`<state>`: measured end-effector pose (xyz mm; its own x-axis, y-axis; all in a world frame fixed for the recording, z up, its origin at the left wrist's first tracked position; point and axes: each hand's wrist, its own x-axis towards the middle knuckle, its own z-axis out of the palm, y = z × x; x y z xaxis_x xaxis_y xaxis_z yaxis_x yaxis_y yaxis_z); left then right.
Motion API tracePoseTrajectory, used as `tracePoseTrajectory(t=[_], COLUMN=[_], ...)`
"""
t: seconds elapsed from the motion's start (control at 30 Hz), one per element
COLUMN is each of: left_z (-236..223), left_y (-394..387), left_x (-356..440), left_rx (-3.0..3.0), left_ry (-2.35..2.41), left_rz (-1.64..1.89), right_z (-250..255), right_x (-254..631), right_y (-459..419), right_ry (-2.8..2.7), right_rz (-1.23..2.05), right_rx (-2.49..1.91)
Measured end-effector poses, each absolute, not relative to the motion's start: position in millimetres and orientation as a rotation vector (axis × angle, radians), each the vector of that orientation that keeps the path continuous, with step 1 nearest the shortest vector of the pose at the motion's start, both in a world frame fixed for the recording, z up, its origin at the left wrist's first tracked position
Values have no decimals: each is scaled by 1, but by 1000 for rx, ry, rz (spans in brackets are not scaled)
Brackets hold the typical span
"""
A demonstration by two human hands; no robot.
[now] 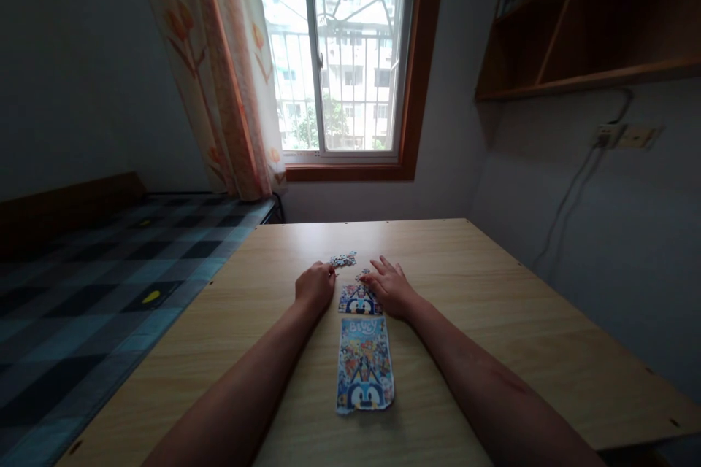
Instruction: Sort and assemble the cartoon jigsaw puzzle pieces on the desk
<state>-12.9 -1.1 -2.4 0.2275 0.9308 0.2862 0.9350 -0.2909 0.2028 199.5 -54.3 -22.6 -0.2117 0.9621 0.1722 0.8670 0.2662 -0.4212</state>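
Observation:
A partly assembled jigsaw puzzle (353, 300) lies on the wooden table, its lower rows joined into a colourful cartoon picture. Just below it is the printed reference picture (365, 365), lettered "Bluey", with worn edges. My right hand (391, 289) rests at the puzzle's upper right with fingers spread, touching the area by a few loose pieces (362, 274). To the left, my left hand (316, 284) is curled with its fingertips together beside the heap of puzzle pieces (343, 259). Whatever its fingers may pinch is too small to make out.
The light wooden table (465, 350) fills the middle. A bed with a checked cover (136, 270) stands along its left side. Behind are a curtain (219, 73) and a barred window (350, 51). Shelves (596, 22) and a wall socket (607, 136) are on the right.

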Motion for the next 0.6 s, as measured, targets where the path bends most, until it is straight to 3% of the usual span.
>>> tracePoseTrajectory(t=[0.2,0.43,0.6], left_z=[-6,-8,-5], left_y=[-1,-4,-8], left_x=[-11,-7,-2], left_rx=[-2466,-2617,-2758], left_ry=[-1849,-1686,-1551], left_rz=[-615,-688,-577], right_z=[-23,-22,-28], right_x=[188,205,211], right_y=[-52,-47,-40], right_ry=[-2195,-1881,-1883], right_rz=[288,110,202], right_rx=[-1655,-1706,-1778])
